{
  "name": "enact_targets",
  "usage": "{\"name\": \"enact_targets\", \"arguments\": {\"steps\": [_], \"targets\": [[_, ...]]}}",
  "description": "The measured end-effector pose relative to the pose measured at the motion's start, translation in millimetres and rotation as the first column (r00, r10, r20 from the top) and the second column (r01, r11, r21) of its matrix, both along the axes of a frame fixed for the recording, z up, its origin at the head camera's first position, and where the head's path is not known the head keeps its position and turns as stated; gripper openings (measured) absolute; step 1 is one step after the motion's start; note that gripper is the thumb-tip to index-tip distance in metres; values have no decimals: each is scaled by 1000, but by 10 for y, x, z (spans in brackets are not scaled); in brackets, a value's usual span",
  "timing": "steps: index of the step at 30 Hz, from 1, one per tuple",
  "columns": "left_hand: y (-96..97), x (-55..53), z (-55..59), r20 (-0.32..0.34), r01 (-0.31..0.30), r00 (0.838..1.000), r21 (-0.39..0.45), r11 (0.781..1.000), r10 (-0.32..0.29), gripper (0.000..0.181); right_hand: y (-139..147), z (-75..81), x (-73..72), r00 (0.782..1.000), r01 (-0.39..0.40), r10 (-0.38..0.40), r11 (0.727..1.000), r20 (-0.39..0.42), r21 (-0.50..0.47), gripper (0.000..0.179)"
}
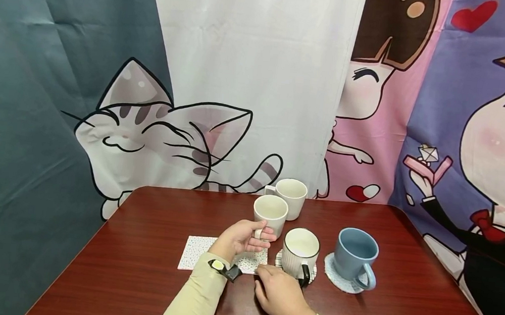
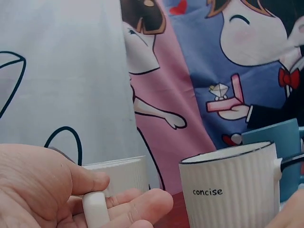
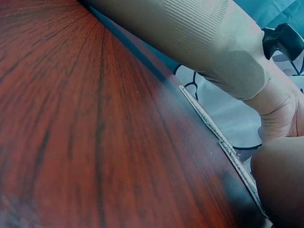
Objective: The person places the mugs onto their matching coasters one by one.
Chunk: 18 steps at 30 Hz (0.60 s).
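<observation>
My left hand (image 1: 244, 238) holds a plain white mug (image 1: 271, 211) by its handle (image 2: 96, 209), with the thumb over it and fingers behind. This mug is upright beyond the speckled white coasters (image 1: 197, 253), which the left hand partly covers. My right hand (image 1: 282, 297) rests low at the table, back upward, its fingertips at the coasters' near right corner; its fingers look relaxed. Just beyond that hand a ribbed white mug (image 1: 300, 251) with a dark rim and black handle stands on a round patterned coaster (image 1: 278, 258). "concise" is printed on its side.
Another white mug (image 1: 294, 197) stands behind the held one, its handle to the left. On the right, a blue mug (image 1: 354, 256) sits on a round pale coaster (image 1: 332, 274). The reddish-brown table (image 1: 131, 277) meets a cartoon-printed curtain (image 1: 253, 51) at the back.
</observation>
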<state>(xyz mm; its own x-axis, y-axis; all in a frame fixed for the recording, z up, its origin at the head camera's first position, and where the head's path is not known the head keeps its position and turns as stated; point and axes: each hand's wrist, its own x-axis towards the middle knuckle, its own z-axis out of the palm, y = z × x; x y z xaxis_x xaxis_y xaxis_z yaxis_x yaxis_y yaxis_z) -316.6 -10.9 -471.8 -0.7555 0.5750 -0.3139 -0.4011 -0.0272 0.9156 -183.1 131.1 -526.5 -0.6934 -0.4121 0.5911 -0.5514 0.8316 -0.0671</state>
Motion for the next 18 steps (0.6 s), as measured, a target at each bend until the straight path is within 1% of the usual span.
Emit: {"name": "enact_targets", "arguments": {"steps": [5,8,13,18], "targets": [[-3,1,-6,33,-3,999,40,999,2,46,3,-12,-12,1000,3,-3,1000,-8,3,20],[7,18,6,22,-19,1000,43,999,18,45,7,-18,-21,1000,3,-3,1000,-8,9,19],[-9,55,34,8,-70,998,37,997,70,34,13,-14,-23,1000,3,-3,1000,13,12,17],[-92,91,93,-10,-72,997,24,997,72,34,15,-21,-30,1000,6,-6,1000,-1,8,17]]}}
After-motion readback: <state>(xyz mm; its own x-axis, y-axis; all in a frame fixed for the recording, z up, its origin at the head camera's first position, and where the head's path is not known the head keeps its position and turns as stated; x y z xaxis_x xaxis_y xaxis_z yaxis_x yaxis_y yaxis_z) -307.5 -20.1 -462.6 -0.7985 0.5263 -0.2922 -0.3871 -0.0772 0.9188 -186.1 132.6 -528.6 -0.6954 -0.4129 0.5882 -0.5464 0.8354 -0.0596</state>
